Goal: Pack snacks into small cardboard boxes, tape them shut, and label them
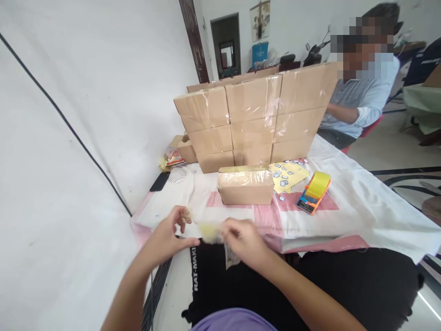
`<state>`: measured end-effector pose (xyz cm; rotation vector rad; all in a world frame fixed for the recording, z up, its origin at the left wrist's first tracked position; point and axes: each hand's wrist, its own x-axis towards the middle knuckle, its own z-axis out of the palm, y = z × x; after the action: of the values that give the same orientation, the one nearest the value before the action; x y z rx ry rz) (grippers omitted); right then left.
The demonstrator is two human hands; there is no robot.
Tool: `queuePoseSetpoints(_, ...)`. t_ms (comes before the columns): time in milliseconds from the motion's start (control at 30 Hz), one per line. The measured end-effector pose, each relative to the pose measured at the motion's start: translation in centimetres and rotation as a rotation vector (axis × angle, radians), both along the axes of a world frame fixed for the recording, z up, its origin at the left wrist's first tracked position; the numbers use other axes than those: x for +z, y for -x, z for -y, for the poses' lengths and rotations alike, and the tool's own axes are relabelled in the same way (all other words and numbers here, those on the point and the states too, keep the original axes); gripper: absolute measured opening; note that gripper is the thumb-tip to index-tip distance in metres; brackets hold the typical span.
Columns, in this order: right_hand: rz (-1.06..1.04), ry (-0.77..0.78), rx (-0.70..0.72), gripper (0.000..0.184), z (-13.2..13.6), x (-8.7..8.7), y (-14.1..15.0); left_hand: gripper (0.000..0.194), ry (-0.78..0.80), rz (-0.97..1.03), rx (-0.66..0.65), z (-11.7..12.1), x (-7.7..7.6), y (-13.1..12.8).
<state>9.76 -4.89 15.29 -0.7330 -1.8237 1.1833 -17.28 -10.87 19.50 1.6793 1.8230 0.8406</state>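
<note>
My right hand (246, 241) is closed, pinching a blurred, see-through yellowish strip (209, 232) that looks like packing tape. A crumpled clear end (231, 258) hangs below its fingers. To the left, my left hand (168, 236) faces the strip with thumb and curled fingers apart; a small pale bit shows by its fingertips, too blurred to name. Beyond both hands, a closed cardboard box (245, 191) with shiny tape along its top lies on the cloth. An orange and blue tape dispenser (314, 192) with a yellow roll rests at the right.
Stacked, taped cardboard boxes (253, 105) form a wall at the back. Beside them are yellow sheets with small stickers (289, 174), a black phone (160, 181) and an open carton (186, 149). A person in a light blue shirt (367, 94) sits behind at the right.
</note>
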Motion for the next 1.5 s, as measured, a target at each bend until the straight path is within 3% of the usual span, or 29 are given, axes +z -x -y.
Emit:
queuePoseSetpoints(100, -0.142, 0.043, -0.273, 0.032, -2.1, 0.6, -4.0, 0.052, -0.008, 0.01, 0.111, 0.2, 1.8, 2.1)
queuePoseSetpoints(200, -0.209, 0.157, -0.343, 0.035, -3.2, 1.4, -6.6, 0.046, 0.008, 0.224, 0.172, 0.8, 2.1, 1.3)
queuePoseSetpoints(300, -0.249, 0.222, -0.305, 0.034, -2.7, 1.6, -6.9, 0.044, 0.061, 0.444, 0.089, 1.7, 1.5, -3.6)
queuePoseSetpoints(433, -0.293, 0.235, -0.277, 0.031, -1.6, 1.0, -6.3, 0.035, 0.181, 0.511, -0.18, 2.6, 1.4, -11.3)
queuePoseSetpoints(533, -0.343, 0.204, -0.254, 0.027, -0.9, 0.6, -6.3, 0.024, 0.154, 0.402, -0.266, 1.9, 1.8, -14.4)
queuePoseSetpoints(700, -0.429, 0.167, -0.109, 0.027, 0.3, 0.5, -6.5, 0.026, -0.016, 0.195, -0.018, -1.3, 1.6, -15.7)
queuePoseSetpoints(800, -0.463, 0.142, -0.1, 0.028, 0.5, 0.4, -6.6, 0.049, 0.025, 0.114, 0.04, -2.6, 1.4, -15.6)
queuePoseSetpoints(900, -0.482, 0.202, -0.06, 0.031, 0.3, 0.4, -6.9, 0.076, -0.011, 0.056, -0.028, -2.9, 1.7, -15.1)
queuePoseSetpoints(933, -0.486, 0.222, -0.041, 0.032, 0.2, 0.4, -6.9, 0.069, -0.06, 0.054, -0.09, -2.9, 1.7, -15.0)
queuePoseSetpoints(1033, -0.462, 0.201, -0.003, 0.034, 0.1, 0.5, -6.7, 0.021, -0.247, 0.071, -0.213, -2.6, 1.8, -15.1)
queuePoseSetpoints(1133, -0.382, 0.113, -0.014, 0.034, 0.6, 0.3, -5.8, 0.019, -0.44, -0.095, -0.069, -2.5, 1.1, -15.7)
queuePoseSetpoints(1233, -0.303, 0.063, -0.071, 0.039, 1.4, -0.5, -4.6, 0.018, -0.687, -0.463, 0.053, -2.7, 0.2, -16.7)
queuePoseSetpoints(1300, -0.289, 0.056, -0.087, 0.049, 1.8, -1.2, -3.9, 0.021, -0.767, -0.669, 0.007, -2.9, -0.3, -17.3)
queuePoseSetpoints(1367, -0.311, 0.061, -0.084, 0.052, 1.5, -1.8, -3.6, 0.027, -0.715, -0.778, -0.11, -3.0, -0.5, -17.7)
queuePoseSetpoints(1500, -0.36, 0.035, -0.09, 0.032, -0.4, -2.1, -4.4, 0.041, -0.554, -0.677, -0.298, -2.7, -0.6, -17.5)
